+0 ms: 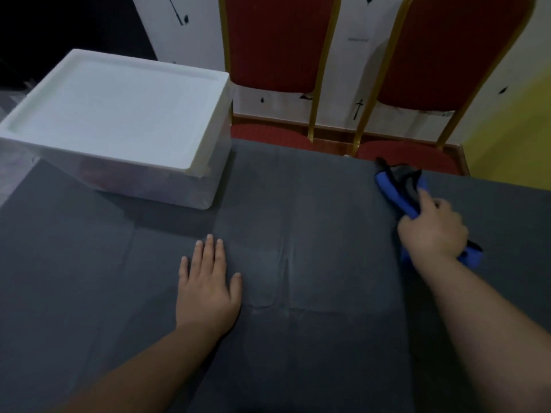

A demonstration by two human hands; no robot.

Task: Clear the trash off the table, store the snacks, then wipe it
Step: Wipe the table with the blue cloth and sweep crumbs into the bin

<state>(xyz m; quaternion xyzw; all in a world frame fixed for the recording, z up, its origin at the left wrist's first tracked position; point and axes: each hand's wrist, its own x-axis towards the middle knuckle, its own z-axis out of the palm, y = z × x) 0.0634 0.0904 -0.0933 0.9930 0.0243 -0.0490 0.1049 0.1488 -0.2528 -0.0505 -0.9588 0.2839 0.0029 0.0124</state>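
Note:
A dark grey cloth covers the table (298,234). My left hand (207,287) lies flat on it near the middle, fingers straight and together. At the right side my right hand (432,228) grips a blue and grey cleaning tool (399,189) with a blue handle, whose head rests on the tabletop near the far edge. The tool's blue rear end pokes out behind my wrist. A closed white foam box (119,114) stands on the table at the far left.
Two red chairs with gold frames (277,55) (441,64) stand just beyond the table's far edge against a white wall. A yellow surface (512,135) shows at the far right. The room at the upper left is dark.

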